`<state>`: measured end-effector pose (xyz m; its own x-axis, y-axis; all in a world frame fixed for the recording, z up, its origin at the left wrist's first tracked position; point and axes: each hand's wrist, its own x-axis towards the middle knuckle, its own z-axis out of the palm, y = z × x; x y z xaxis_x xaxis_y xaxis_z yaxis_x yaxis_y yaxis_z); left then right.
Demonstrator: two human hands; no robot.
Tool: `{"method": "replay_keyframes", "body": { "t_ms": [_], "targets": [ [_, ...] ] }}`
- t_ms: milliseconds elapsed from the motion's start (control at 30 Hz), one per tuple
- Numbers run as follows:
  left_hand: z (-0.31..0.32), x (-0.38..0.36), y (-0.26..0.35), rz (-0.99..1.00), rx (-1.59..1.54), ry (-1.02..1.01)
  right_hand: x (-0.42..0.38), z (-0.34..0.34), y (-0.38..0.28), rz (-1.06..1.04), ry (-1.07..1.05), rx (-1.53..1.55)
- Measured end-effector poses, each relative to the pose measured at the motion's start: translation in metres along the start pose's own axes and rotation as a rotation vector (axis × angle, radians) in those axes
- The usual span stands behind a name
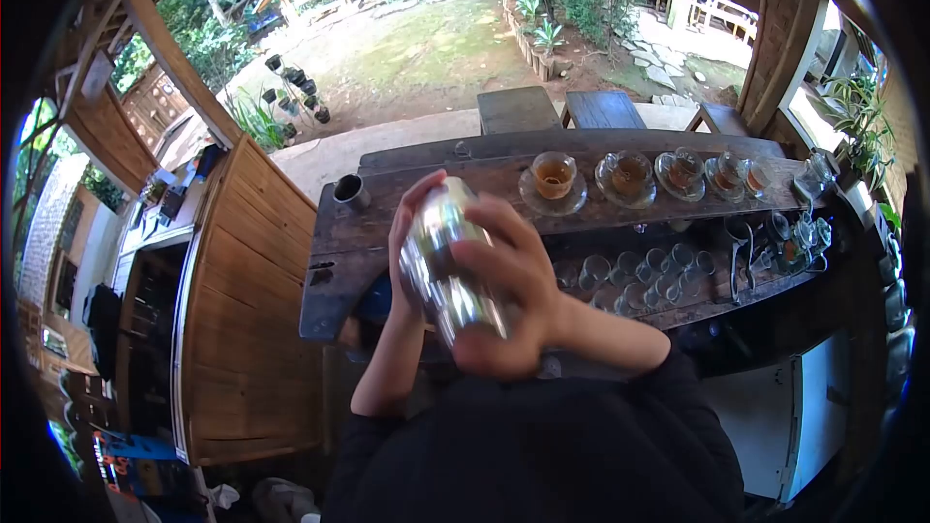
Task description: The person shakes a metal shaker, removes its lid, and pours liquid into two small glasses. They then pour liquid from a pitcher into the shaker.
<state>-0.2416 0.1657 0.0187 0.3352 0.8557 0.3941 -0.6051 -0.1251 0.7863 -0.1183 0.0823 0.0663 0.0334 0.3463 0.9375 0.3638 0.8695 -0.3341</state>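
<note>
A shiny metal cocktail shaker (pixel 444 257) is held up tilted in front of my chest, above the near side of the wooden counter (pixel 426 155). My left hand (pixel 407 232) wraps its left side and upper end. My right hand (pixel 509 281) grips it from the right, fingers across the middle and palm near the lower end, blurred by motion. Beyond my hands stand a dark metal cup (pixel 351 193) at the left and a glass cup of amber drink (pixel 554 175) on a glass saucer.
Several more filled glass cups on saucers (pixel 632 174) line the counter to the right. Empty glasses (pixel 654 276) crowd a lower shelf, with metal tongs (pixel 738 266) beside them. Stools (pixel 518 110) stand beyond the counter; a wooden cabinet (pixel 252 310) is at left.
</note>
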Motion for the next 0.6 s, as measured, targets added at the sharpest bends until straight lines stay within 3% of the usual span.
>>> {"method": "replay_keyframes", "body": {
  "t_ms": [33, 100, 133, 167, 233, 267, 300, 333, 367, 400, 433, 500, 533, 567, 600],
  "targets": [
    [-0.010, -0.005, 0.002, 0.062, 0.012, -0.028, -0.005, 0.013, 0.003, -0.366, 0.075, 0.013],
    [-0.025, -0.008, 0.000, 0.117, 0.047, -0.015, -0.040, 0.019, 0.016, -0.076, -0.002, 0.109],
    [-0.043, 0.003, -0.009, -0.093, 0.039, 0.016, -0.041, 0.027, 0.025, -0.048, -0.066, 0.011],
    [-0.061, 0.012, -0.023, -0.306, -0.176, -0.030, -0.038, 0.035, 0.039, -0.012, -0.128, -0.085],
    [-0.050, 0.001, -0.022, -0.247, -0.196, 0.120, -0.024, 0.050, 0.041, -0.131, -0.148, -0.276],
    [-0.044, 0.006, -0.011, -0.251, -0.337, 0.067, -0.010, 0.051, 0.021, -0.223, -0.102, -0.305],
    [-0.017, -0.002, 0.030, -0.222, -0.317, -0.034, 0.003, 0.051, -0.002, -0.305, -0.064, -0.330],
    [-0.018, -0.003, 0.035, -0.035, -0.180, -0.070, 0.009, 0.048, -0.017, -0.430, 0.003, -0.331],
    [-0.021, -0.004, 0.040, 0.155, -0.038, -0.105, 0.006, 0.058, -0.011, -0.425, 0.003, -0.331],
    [-0.011, -0.020, 0.062, 0.103, 0.110, -0.026, 0.006, 0.072, -0.001, -0.624, 0.219, -0.251],
    [-0.020, -0.019, 0.052, 0.256, 0.119, -0.041, 0.006, 0.080, 0.004, -0.822, 0.436, -0.166],
    [-0.027, 0.005, 0.039, -0.020, -0.066, 0.010, 0.000, 0.050, -0.011, -0.199, -0.058, -0.224],
    [-0.050, 0.006, 0.007, -0.085, -0.009, 0.027, -0.006, 0.061, 0.019, -0.117, -0.121, -0.318],
    [-0.070, 0.004, -0.018, -0.150, 0.051, 0.045, 0.004, 0.058, 0.031, -0.212, -0.186, -0.471],
    [-0.063, -0.001, -0.012, -0.168, -0.140, 0.069, 0.009, 0.055, 0.021, -0.247, -0.179, -0.439]
  ]
}}
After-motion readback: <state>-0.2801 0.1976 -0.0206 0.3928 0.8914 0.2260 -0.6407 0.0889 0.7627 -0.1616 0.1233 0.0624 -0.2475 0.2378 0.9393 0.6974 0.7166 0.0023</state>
